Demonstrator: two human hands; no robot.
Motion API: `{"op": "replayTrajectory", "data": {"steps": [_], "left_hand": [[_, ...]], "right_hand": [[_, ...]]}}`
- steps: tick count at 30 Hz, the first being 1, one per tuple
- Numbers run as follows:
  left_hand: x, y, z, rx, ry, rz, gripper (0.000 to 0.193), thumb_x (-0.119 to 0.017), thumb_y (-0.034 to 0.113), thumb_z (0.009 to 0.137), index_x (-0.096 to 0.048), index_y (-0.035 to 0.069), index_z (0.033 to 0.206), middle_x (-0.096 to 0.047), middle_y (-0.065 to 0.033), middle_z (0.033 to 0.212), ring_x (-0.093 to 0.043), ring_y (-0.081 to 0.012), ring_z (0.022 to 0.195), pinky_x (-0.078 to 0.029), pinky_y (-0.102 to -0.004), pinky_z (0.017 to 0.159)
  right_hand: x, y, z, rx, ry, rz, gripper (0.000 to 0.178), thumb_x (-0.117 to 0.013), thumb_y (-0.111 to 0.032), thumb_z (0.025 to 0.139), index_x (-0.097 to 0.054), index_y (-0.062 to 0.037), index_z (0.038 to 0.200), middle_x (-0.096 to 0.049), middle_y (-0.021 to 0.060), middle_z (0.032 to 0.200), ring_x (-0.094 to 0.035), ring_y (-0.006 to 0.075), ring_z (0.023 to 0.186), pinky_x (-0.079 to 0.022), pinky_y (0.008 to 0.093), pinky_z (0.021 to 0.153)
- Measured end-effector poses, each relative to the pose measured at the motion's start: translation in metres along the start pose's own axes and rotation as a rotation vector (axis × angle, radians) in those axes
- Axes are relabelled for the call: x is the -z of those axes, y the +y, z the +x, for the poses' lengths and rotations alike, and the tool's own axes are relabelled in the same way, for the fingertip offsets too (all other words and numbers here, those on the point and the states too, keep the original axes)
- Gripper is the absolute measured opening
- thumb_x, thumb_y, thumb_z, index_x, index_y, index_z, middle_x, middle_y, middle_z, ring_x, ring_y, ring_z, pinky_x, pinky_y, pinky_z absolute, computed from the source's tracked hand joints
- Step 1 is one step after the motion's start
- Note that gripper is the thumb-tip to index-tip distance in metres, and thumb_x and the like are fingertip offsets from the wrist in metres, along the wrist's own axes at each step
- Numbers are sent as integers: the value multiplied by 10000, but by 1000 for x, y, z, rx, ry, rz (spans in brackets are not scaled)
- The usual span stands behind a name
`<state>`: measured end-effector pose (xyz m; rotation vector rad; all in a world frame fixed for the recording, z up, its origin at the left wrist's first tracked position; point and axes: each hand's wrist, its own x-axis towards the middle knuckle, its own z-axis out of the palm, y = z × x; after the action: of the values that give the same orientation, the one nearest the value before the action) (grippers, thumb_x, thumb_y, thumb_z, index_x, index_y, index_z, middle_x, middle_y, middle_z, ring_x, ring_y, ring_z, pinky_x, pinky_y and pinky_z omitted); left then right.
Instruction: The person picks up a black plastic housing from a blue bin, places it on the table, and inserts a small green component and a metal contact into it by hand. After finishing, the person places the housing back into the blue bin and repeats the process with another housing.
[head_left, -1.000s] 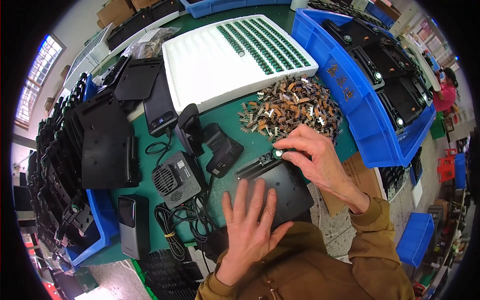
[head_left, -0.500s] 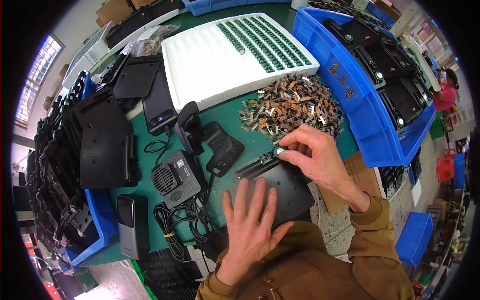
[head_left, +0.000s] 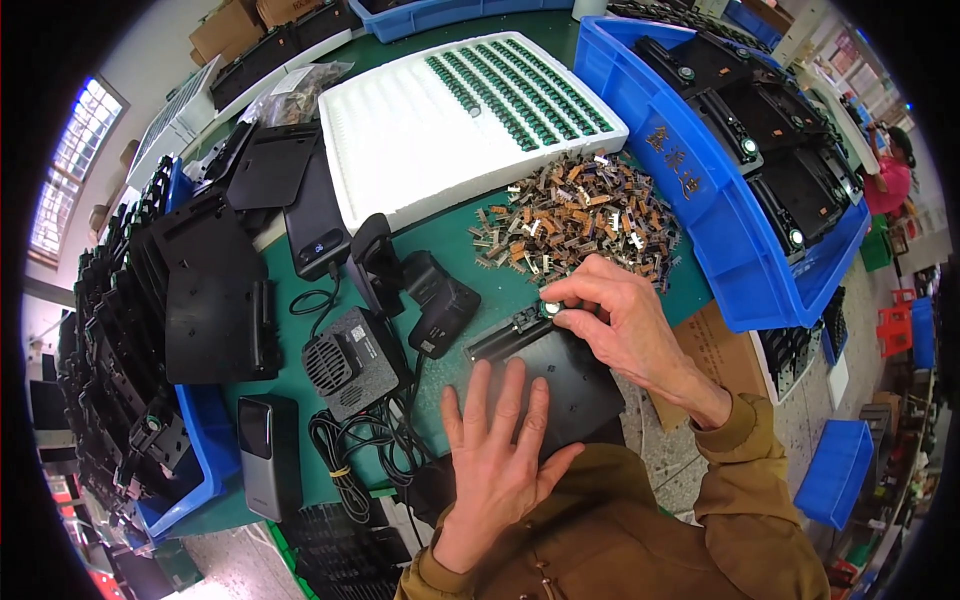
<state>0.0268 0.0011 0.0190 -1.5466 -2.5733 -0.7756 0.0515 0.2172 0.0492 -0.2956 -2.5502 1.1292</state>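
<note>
A flat black plastic panel (head_left: 575, 385) lies on the green tabletop in front of me, a raised bar along its far edge. My left hand (head_left: 500, 455) rests on its near left part, fingers stretched and spread. At the bar's right end, my right hand (head_left: 620, 320) pinches a small round part with a pale centre (head_left: 549, 309) between thumb and forefinger. That part sits at the panel's edge; whether it is seated there I cannot tell. Just beyond lies a heap of small metal-and-brown components (head_left: 585, 220).
A white foam tray (head_left: 400, 150) with rows of green circuit boards stands at the back. Blue bins of black panels flank me, the right bin (head_left: 690, 200) and left bin (head_left: 205, 450). A black fan unit (head_left: 355, 360), coiled cable (head_left: 345, 470) and power bank (head_left: 270, 455) lie left.
The whole view has shifted slightly. My right hand still pinches the round part at the panel's corner, and my left hand stays spread on the panel.
</note>
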Motion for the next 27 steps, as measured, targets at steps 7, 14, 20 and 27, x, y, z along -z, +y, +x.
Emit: {"op": "replayTrajectory", "data": {"steps": [7, 14, 20, 27], "left_hand": [[8, 7, 6, 60, -24, -64, 810, -787, 527, 757, -562, 66, 1383, -397, -200, 1547, -323, -460, 1432, -210, -655, 1133], [5, 9, 9, 68, -31, 16, 801, -790, 540, 742, -588, 69, 1357, -397, -178, 1556, -332, -442, 1431, -231, -656, 1114], [9, 5, 3, 65, -31, 3, 792, -804, 519, 732, -596, 59, 1342, -440, -163, 1530, -336, -447, 1428, -248, -655, 1112], [10, 6, 1, 61, -34, -31, 805, -824, 495, 718, -594, 46, 1347, -471, -157, 1506, -339, -464, 1426, -261, -652, 1113]], "right_hand": [[-1, -2, 1, -41, -35, -16, 212, -723, -30, 803, -701, -54, 1012, -618, 94, 860, -646, 296, 806, -495, 401, 688], [7, -8, 0, -26, -33, -51, 212, -720, -34, 808, -703, -58, 1019, -621, 93, 858, -644, 294, 774, -496, 398, 669], [29, -4, 8, 67, 114, -185, 172, -720, -33, 816, -724, -56, 987, -620, 99, 843, -636, 292, 788, -500, 380, 687], [13, 1, 22, 265, 14, -389, 216, -765, -28, 735, -745, -92, 940, -586, 38, 873, -590, 244, 876, -494, 362, 710]]}}
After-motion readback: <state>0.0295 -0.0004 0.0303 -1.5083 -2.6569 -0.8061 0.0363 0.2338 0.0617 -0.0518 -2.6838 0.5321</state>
